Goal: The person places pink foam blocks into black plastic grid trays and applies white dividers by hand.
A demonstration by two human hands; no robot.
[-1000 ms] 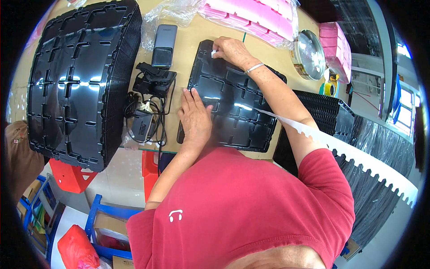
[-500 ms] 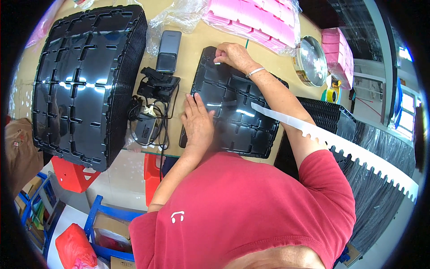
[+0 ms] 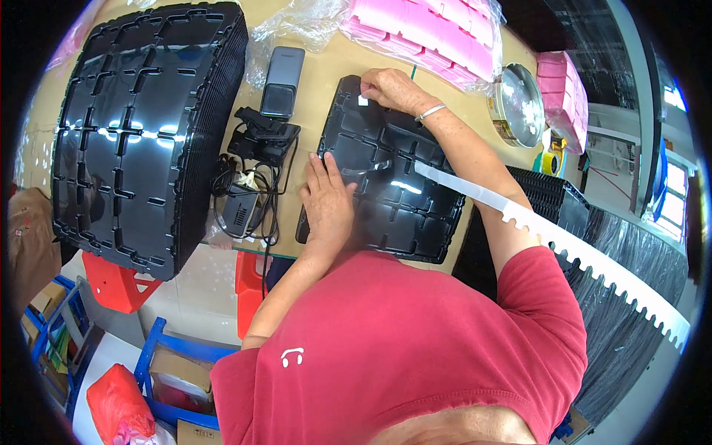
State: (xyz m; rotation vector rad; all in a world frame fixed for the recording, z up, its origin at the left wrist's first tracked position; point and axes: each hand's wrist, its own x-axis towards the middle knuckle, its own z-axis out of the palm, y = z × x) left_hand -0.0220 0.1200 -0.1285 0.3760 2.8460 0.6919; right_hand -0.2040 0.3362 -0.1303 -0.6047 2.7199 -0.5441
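Observation:
A black plastic tray [image 3: 404,178] with moulded compartments lies in front of me on the table. My left hand [image 3: 326,199] rests flat on the tray's left edge, fingers stretched out. At the tray's far left corner, the fingers of my right hand [image 3: 393,90] are pressed together at a small white label [image 3: 363,101] against the black surface. Whether the label sticks to the tray there cannot be made out. A long white strip [image 3: 549,226] with a notched edge stretches across my right forearm, its narrow end over the tray.
A tall stack of black trays [image 3: 122,141] stands at left. Between it and my tray are a grey phone-like device [image 3: 282,81] and tangled black cables [image 3: 274,200]. Pink trays in plastic [image 3: 423,33], a round tin [image 3: 515,104] and a yellow tape roll [image 3: 549,162] lie beyond and right.
My right hand has shifted slightly right at the tray corner, and more of the white label shows beside its fingertips. My left hand stays in place on the tray.

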